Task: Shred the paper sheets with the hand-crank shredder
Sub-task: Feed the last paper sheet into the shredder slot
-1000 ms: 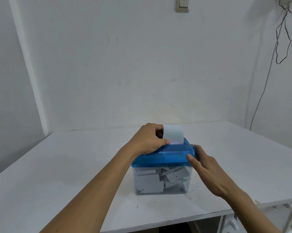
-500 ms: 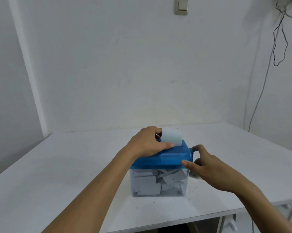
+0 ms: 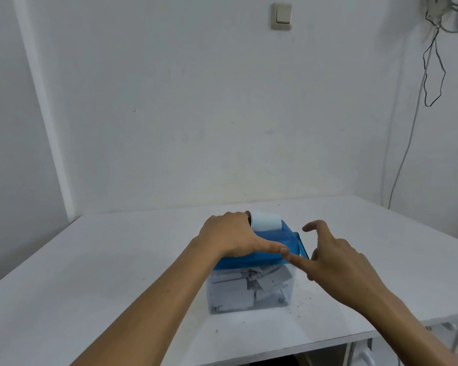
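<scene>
One wide-angle camera, worn on the person's head, gives the only view. It faces forward and down over the flat white desk [image 3: 96, 273] toward a corner of plain white walls [image 3: 196, 114]. Both forearms enter from the bottom edge. The left hand [image 3: 230, 235] and right hand [image 3: 336, 265] meet at the blue-lidded clear plastic shredder [image 3: 249, 289] just below centre, close to the lens.
</scene>
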Available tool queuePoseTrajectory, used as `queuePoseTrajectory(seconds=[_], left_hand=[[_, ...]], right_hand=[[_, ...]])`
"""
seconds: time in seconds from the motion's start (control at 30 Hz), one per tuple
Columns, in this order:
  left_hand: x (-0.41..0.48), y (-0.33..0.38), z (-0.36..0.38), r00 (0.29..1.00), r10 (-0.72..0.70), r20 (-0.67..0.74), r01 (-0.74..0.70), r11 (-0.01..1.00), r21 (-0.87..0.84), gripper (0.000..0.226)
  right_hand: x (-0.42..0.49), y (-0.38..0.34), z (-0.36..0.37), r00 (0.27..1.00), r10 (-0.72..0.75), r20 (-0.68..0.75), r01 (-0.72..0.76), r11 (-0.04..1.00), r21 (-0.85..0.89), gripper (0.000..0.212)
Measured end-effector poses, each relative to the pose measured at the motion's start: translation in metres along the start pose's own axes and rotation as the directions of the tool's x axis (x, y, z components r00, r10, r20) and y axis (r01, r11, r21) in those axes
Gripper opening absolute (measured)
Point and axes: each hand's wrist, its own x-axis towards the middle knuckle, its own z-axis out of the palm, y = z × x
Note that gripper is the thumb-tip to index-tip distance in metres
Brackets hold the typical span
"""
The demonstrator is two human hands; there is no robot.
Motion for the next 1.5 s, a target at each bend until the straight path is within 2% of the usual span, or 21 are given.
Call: queuePoseTrajectory(seconds=[0.1,0.2,0.27,0.33,0.37,0.4,0.47,0.53,0.6,0.67,0.73,0.83,0.93,1.07,1.13,1.2,1.23,1.3,1.33,1.4,1.5], left_hand=[[0.001,0.002,0.0,1.0,-0.011,-0.007,0.012,1.0,0.026,0.078],[0.001,0.003,-0.002,1.0,0.001,0.021,-0.002,0.999,0.04,0.081],[0.001,0.004,-0.003,0.999,0.008,0.045,-0.009,0.999,0.034,0.083],[-0.002,0.006,-0.005,0.997,0.028,0.067,-0.029,1.0,0.01,0.084],[-0.004,0.006,-0.006,0.997,0.04,0.071,-0.039,0.999,-0.014,0.083],[-0.005,0.006,-0.006,0.995,0.05,0.081,-0.046,0.998,-0.044,0.082],[-0.007,0.004,-0.004,0.993,0.081,0.081,-0.073,0.992,-0.099,0.081],[-0.007,0.003,-0.002,0.992,0.106,0.068,-0.1,0.99,-0.095,0.082],[-0.006,0.002,-0.002,0.992,0.11,0.061,-0.106,0.993,-0.06,0.082],[-0.006,0.002,0.0,0.993,0.106,0.058,-0.103,0.993,-0.053,0.083],[-0.007,0.003,0.001,0.992,0.115,0.048,-0.113,0.993,-0.036,0.081],[-0.008,0.003,0.004,0.992,0.119,0.026,-0.119,0.993,-0.012,0.084],[-0.011,0.005,0.003,0.993,0.113,0.021,-0.112,0.993,-0.02,0.084],[-0.014,0.007,-0.001,0.996,0.085,0.037,-0.084,0.996,-0.029,0.088],[-0.013,0.007,-0.002,0.996,0.082,0.047,-0.08,0.996,-0.041,0.088],[-0.012,0.007,-0.002,0.996,0.07,0.055,-0.068,0.996,-0.051,0.088],[-0.013,0.007,-0.002,0.996,0.061,0.058,-0.058,0.997,-0.051,0.088],[-0.012,0.009,-0.003,0.997,0.049,0.066,-0.047,0.998,-0.038,0.09],[-0.012,0.009,-0.004,0.996,0.048,0.077,-0.046,0.998,-0.033,0.089],[-0.013,0.009,-0.003,0.995,0.054,0.081,-0.051,0.998,-0.043,0.086],[-0.014,0.008,-0.003,0.996,0.045,0.073,-0.04,0.996,-0.076,0.089]], right_hand=[[-0.021,0.002,0.004,0.99,-0.139,0.0,0.139,0.989,-0.059,0.068],[-0.027,0.012,0.025,0.927,-0.304,-0.218,0.284,0.951,-0.118,0.057],[-0.016,0.009,0.02,0.879,-0.314,-0.36,0.306,0.949,-0.08,0.045],[0.006,0.002,0.006,0.829,-0.323,-0.456,0.302,0.946,-0.122,0.041],[0.02,-0.003,-0.005,0.811,-0.312,-0.496,0.271,0.95,-0.155,0.039],[0.034,-0.009,-0.015,0.823,-0.268,-0.501,0.206,0.963,-0.177,0.037],[0.06,-0.018,-0.024,0.887,-0.14,-0.44,0.061,0.98,-0.191,0.036],[0.087,-0.017,-0.015,0.946,-0.012,-0.323,-0.032,0.991,-0.133,0.038],[0.109,-0.007,0.005,0.991,0.07,-0.112,-0.062,0.995,0.073,0.035],[0.119,0.004,0.025,0.988,0.065,0.138,-0.107,0.939,0.326,0.032],[0.118,0.014,0.044,0.968,0.093,0.233,-0.201,0.843,0.498,0.03],[0.095,0.024,0.069,0.964,0.225,0.139,-0.264,0.841,0.472,0.03],[0.06,0.027,0.081,0.943,0.332,0.017,-0.276,0.755,0.594,0.039],[0.014,0.02,0.066,0.939,0.341,-0.045,-0.235,0.734,0.637,0.054],[-0.008,0.016,0.049,0.95,0.309,-0.035,-0.241,0.803,0.544,0.06],[-0.028,0.012,0.032,0.975,0.221,-0.037,-0.201,0.937,0.286,0.054],[-0.036,0.01,0.024,0.985,0.149,-0.091,-0.139,0.984,0.107,0.051],[-0.04,0.006,0.012,0.965,-0.041,-0.261,-0.004,0.985,-0.172,0.048],[-0.036,0.005,0.006,0.943,-0.121,-0.309,0.05,0.972,-0.228,0.05],[-0.017,0.008,-0.004,0.889,-0.213,-0.405,0.124,0.964,-0.235,0.058],[0.02,0.003,-0.023,0.844,-0.207,-0.495,0.151,0.977,-0.151,0.056]])
